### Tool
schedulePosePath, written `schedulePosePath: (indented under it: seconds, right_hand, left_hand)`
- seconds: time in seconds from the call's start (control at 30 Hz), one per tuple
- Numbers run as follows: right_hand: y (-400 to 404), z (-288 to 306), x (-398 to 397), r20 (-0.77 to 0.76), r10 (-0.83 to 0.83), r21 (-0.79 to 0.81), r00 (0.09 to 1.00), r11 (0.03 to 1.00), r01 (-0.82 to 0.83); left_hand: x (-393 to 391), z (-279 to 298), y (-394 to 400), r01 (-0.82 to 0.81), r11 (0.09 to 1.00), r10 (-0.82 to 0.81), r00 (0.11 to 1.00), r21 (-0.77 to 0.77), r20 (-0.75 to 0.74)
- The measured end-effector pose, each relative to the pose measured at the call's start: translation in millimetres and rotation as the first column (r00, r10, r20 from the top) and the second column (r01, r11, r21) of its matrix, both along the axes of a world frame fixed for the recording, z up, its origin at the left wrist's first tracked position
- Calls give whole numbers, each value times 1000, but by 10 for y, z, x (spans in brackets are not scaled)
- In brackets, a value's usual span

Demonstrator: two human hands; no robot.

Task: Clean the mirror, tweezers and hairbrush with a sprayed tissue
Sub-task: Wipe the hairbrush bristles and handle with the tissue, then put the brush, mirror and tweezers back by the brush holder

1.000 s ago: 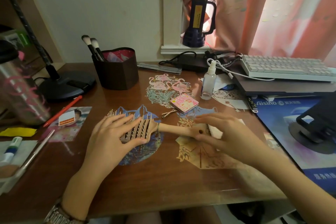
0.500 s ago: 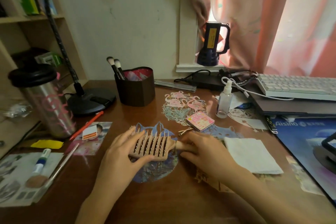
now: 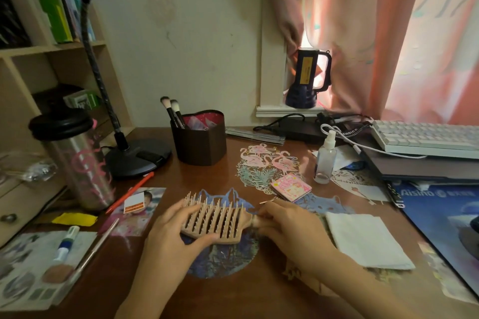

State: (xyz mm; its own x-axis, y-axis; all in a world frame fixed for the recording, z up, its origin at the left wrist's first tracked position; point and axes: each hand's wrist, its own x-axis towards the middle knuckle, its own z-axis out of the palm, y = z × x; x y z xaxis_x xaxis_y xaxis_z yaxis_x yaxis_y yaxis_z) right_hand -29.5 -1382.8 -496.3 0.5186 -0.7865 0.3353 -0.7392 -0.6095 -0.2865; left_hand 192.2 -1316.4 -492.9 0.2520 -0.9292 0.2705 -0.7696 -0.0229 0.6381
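Wooden hairbrush point(image 3: 217, 223) remains gripped by both hands; tissue point(image 3: 368, 239) unmoved.

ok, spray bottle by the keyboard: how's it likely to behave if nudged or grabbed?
The spray bottle stands upright, tall and narrow on a small base, so a sideways nudge would probably tip it. It looks like clear plastic and nearly empty, so likely light. The round body may roll once down, toward the pink mirror or the cables.
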Motion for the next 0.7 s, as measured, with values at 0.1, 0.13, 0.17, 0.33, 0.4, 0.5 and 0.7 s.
schedulePosePath:
  seconds: [0.1,0.13,0.17,0.33,0.4,0.5,0.7]
  right_hand:
    - [-58,144,-22,40,-20,-27,999,999,21]
    - [-101,211,-18,58,-34,-43,998,998,37]
    - [-158,277,-8,71,-53,-62,996,996,57]
    - [-571,558,117,99,-123,-68,987,989,130]
    - [-756,629,171,95,-154,-71,983,984,161]
    - [-1023,658,210,36,-223,-62,974,972,225]
    - [-1463,566,137,-36,-310,-53,950,950,308]
  left_hand:
    - [-31,140,-78,-3,1000,3,1000,-14,7]
    - [-44,202,-116,-6,1000,6,1000,-22,19]
    - [-50,260,-161,-5,999,5,1000,-39,23]
    - [-21,468,-513,-10,986,11,1000,-164,5]
    - [-20,502,-693,-28,982,25,999,-188,-20]
    - [-38,478,-947,-36,983,20,996,-179,-87]
    - [-78,308,-1242,-1,993,-13,994,-122,-112]
